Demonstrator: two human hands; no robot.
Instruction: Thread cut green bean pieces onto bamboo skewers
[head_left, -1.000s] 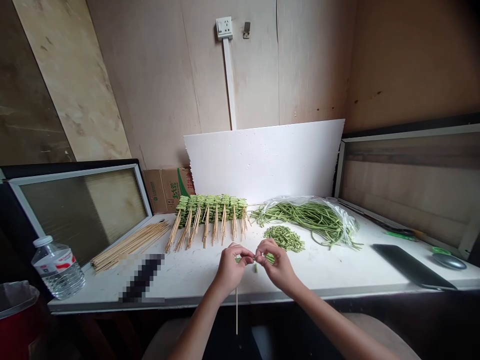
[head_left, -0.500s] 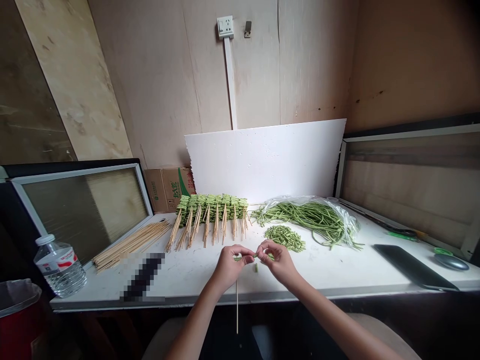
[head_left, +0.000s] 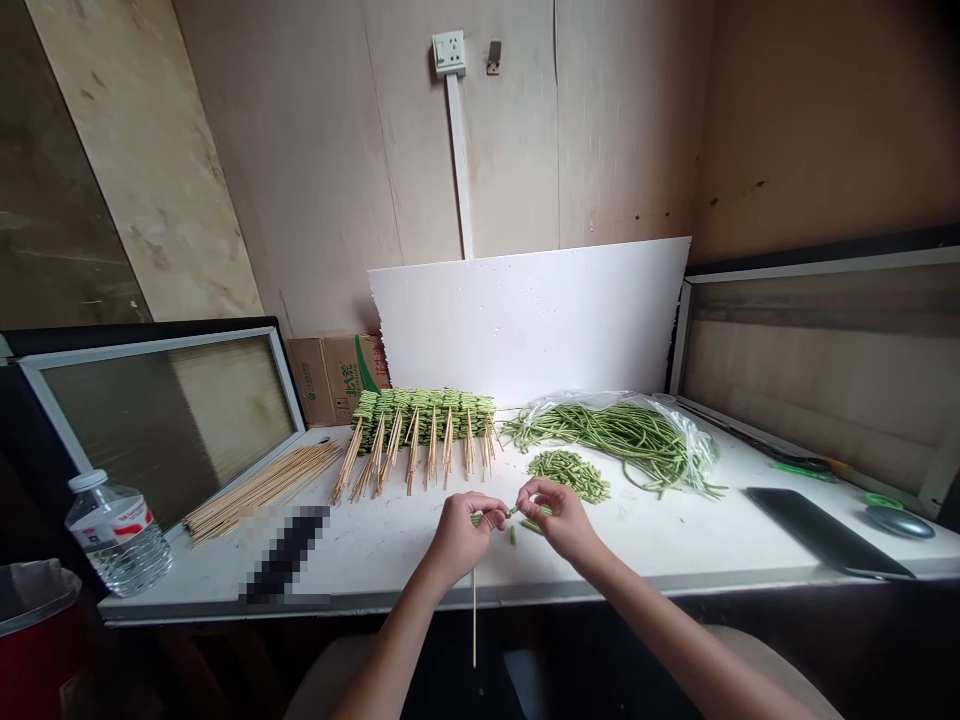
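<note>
My left hand [head_left: 461,535] is closed around a thin bamboo skewer [head_left: 474,620], whose bare end hangs down past the table edge. My right hand [head_left: 561,518] pinches a short piece of green bean [head_left: 514,511] close to the left fingertips. Whether the skewer runs through that piece is hidden by the fingers. A loose bean piece [head_left: 513,536] lies on the table below the hands, and another bean length [head_left: 531,525] shows under my right hand. Just behind is a heap of cut bean pieces [head_left: 568,474].
Skewered beans [head_left: 427,402] are stacked at the back, sticks facing me. Bare skewers [head_left: 262,490] lie left, near a water bottle [head_left: 120,540]. Long beans [head_left: 615,428] spill from a plastic bag [head_left: 701,450] at back right. A dark flat slab [head_left: 821,530] lies right.
My right hand has drawn slightly right, away from the left fingertips, so the gap between them is wider. More of the bean length under it shows. My left hand stays almost still.
</note>
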